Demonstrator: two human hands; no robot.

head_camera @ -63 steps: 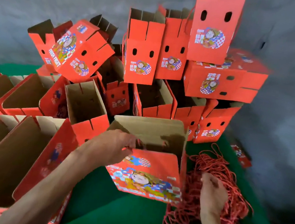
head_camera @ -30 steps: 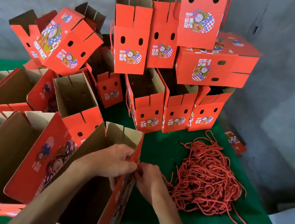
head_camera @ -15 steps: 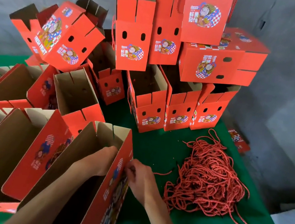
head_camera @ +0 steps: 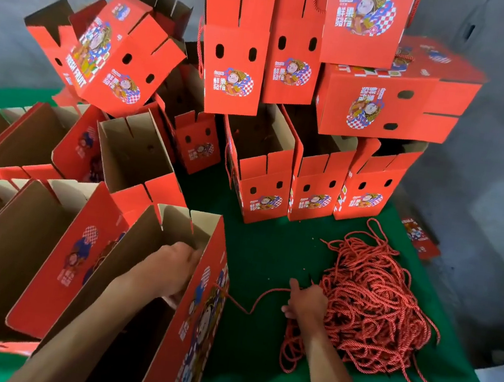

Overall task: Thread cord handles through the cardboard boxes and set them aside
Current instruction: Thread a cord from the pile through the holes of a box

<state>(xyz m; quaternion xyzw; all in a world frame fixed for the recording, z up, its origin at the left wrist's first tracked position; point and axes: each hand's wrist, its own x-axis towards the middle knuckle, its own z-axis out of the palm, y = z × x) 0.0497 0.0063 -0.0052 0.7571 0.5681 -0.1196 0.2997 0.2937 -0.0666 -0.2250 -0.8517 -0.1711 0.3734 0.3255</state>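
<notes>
1. Red printed cardboard: an open box [head_camera: 192,305] stands at the near edge of the green-covered counter [head_camera: 268,251], its brown interior facing up.
2. Inside that box, the left hand [head_camera: 175,269] reaches down against the right-hand wall; its fingers are hidden behind the wall, so its grip cannot be told.
3. One red cord [head_camera: 247,305] runs from the outer face of the box's wall across the green cover to the right hand [head_camera: 304,303], whose fingers are curled at the left edge of the cord pile [head_camera: 370,308]; whether they pinch the strand is unclear.
4. Stacked boxes [head_camera: 295,77], several with two oval holes showing, rise at the back against a grey wall [head_camera: 491,159].
5. More open boxes [head_camera: 26,240] line the left side, just beside the one in hand.
</notes>
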